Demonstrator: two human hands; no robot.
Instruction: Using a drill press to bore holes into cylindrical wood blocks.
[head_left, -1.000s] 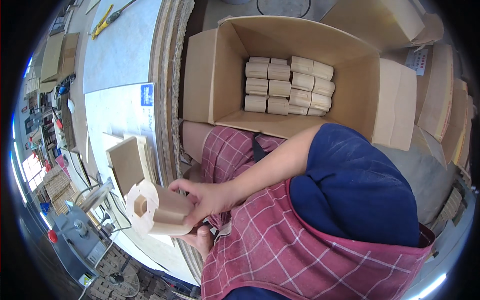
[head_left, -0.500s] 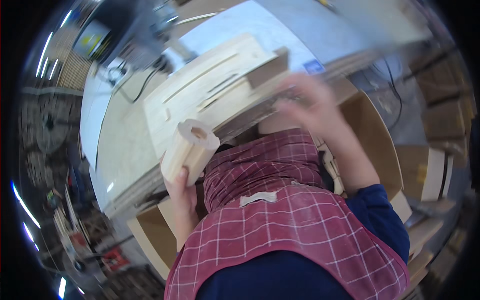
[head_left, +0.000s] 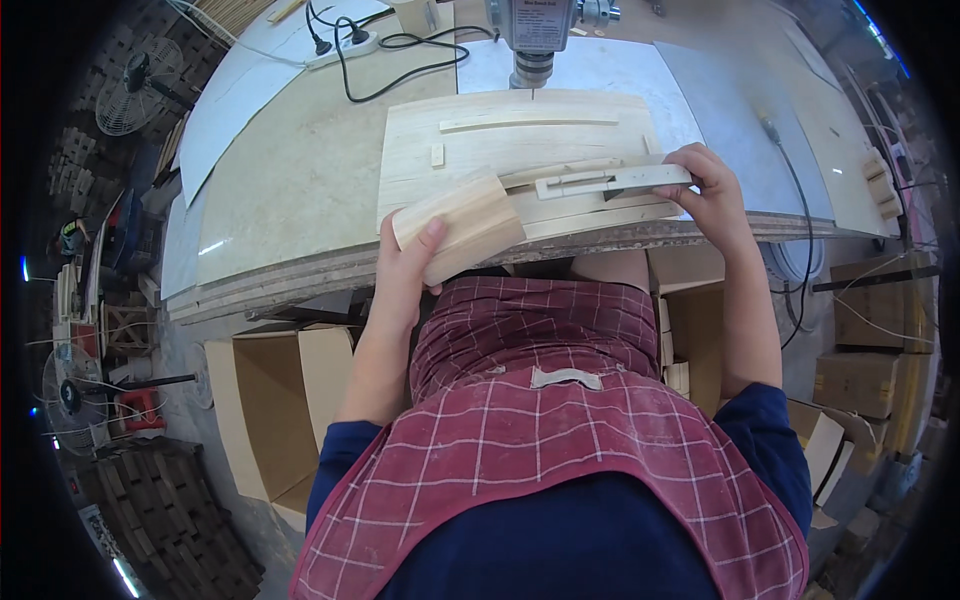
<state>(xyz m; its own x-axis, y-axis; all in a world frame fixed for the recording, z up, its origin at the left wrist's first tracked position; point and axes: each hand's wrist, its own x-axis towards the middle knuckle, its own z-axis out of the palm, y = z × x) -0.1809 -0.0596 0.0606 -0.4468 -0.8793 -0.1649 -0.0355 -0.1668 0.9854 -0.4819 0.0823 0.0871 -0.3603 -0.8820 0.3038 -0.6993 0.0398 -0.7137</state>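
Observation:
My left hand is closed around a pale wooden block, its thumb lying across the near face. The block is tilted over the front edge of a flat wooden board. My right hand pinches the right end of a thin, light-coloured slotted strip between thumb and fingers. That strip runs leftward over the board, its left end close to the block. Narrow wooden strips lie on the board. Behind it hangs a bench drill, its bit above the board's far edge.
The worktable has a rough front edge. On it, at the back left, lie a power strip and black cables. Open cardboard boxes stand below on both sides of my lap. A cable hangs over the table's right side.
My right hand has moved from near the table's front edge onto the slotted strip and grips it. The block in my left hand has tipped from upright to lying across. The view has turned.

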